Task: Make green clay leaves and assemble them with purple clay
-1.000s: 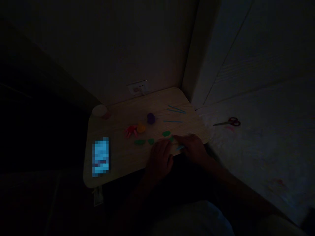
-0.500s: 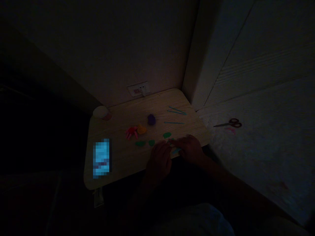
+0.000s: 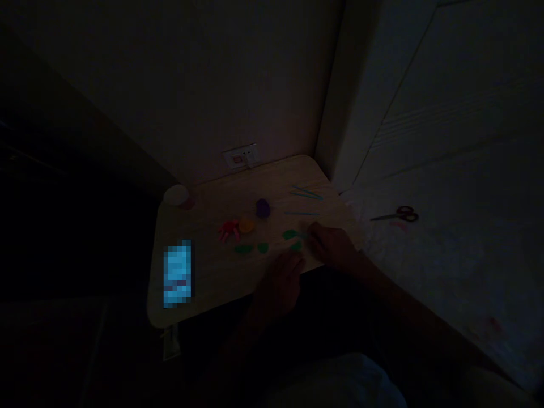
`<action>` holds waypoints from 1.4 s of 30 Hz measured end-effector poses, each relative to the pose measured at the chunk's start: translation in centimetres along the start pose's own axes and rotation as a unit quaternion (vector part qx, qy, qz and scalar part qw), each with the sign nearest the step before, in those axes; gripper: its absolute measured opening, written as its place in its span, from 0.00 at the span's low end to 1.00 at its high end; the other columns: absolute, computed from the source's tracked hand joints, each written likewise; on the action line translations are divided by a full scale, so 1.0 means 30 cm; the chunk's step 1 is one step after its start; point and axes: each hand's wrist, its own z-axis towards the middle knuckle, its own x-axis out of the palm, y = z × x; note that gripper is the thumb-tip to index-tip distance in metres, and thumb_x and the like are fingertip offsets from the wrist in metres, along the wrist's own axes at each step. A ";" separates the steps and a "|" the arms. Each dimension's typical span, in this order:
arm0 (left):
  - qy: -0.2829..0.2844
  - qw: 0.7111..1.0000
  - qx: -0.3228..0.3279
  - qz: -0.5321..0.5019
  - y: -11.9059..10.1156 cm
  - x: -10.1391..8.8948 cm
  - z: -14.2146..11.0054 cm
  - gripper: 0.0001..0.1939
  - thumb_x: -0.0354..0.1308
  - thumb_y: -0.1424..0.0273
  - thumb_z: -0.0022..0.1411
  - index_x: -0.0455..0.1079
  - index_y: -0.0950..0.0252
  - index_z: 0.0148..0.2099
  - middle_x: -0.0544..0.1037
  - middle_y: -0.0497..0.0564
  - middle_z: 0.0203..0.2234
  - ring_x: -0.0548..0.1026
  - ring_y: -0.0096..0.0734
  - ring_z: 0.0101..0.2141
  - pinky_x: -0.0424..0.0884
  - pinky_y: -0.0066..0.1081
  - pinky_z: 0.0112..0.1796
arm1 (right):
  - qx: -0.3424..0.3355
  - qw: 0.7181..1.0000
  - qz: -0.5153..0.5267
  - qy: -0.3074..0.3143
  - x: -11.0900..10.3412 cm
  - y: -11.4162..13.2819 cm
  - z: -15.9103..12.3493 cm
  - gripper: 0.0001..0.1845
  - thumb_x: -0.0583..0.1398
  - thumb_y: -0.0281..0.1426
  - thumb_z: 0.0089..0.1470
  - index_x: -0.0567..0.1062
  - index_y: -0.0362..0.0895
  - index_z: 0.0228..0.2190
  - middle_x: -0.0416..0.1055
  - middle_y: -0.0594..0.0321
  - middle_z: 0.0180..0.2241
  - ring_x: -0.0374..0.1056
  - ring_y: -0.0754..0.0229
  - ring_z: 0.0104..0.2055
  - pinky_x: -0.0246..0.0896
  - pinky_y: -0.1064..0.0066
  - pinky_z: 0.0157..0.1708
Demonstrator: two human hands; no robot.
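The scene is very dark. My right hand (image 3: pixel 330 245) rests on a small wooden table (image 3: pixel 212 272), its fingers closed round what looks like a thin teal stick (image 3: pixel 301 235). The stick's tip touches a green clay piece (image 3: pixel 290 233). A second green piece (image 3: pixel 296 246) lies just left of that hand. My left hand (image 3: pixel 280 279) lies at the table's near edge, fingers loosely stretched and nothing seen in them. Two more green pieces (image 3: pixel 262 247) (image 3: pixel 243 248) lie further left.
Purple (image 3: pixel 262 207), orange (image 3: pixel 246 225) and red (image 3: pixel 228 229) clay lumps sit mid-table. Loose teal sticks (image 3: pixel 306 192) lie at the back right. A lit phone (image 3: pixel 177 273) is at the left, a white lid (image 3: pixel 176 194) behind it. Scissors (image 3: pixel 397 214) lie on the floor to the right.
My right hand moved away from the near edge to the green pieces, taking the teal stick along. My left hand drew back off the clay to the table's edge.
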 end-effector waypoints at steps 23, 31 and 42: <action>0.099 0.988 -0.102 0.065 -0.119 0.080 0.046 0.29 0.54 0.75 0.66 0.61 0.76 0.68 0.57 0.71 0.71 0.57 0.60 0.70 0.65 0.56 0.65 | -0.203 0.967 0.132 -0.079 0.048 -0.081 0.065 0.14 0.56 0.26 0.66 0.83 0.46 0.41 0.75 0.54 0.38 0.70 0.53 0.42 0.69 0.61 0.42; 0.089 0.990 -0.081 0.072 -0.102 0.078 0.036 0.30 0.53 0.78 0.64 0.62 0.75 0.68 0.59 0.71 0.70 0.58 0.60 0.70 0.66 0.55 0.64 | -0.197 0.968 0.132 -0.076 0.047 -0.075 0.075 0.16 0.55 0.29 0.68 0.83 0.45 0.40 0.75 0.54 0.37 0.70 0.54 0.40 0.68 0.61 0.41; 0.097 0.991 -0.083 0.041 -0.094 0.067 0.031 0.32 0.53 0.78 0.64 0.61 0.73 0.69 0.58 0.68 0.71 0.56 0.57 0.71 0.64 0.55 0.65 | -0.150 0.970 0.143 -0.123 0.051 -0.079 0.063 0.13 0.55 0.30 0.68 0.81 0.46 0.42 0.77 0.53 0.40 0.72 0.51 0.44 0.68 0.55 0.47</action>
